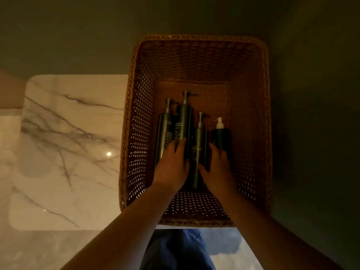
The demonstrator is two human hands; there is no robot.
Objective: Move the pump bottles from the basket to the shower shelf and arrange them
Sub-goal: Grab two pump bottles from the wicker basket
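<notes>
Left hand (171,166) and right hand (218,168) lie straight-fingered, gripping nothing, on bottles (184,117) packed tight in the basket (194,38), so a hurried grab might snag a neighbouring pump.

My left hand (171,166) and right hand (219,172) hide parts of the pump bottles (183,121). Their label print is too blurred to read.
</notes>
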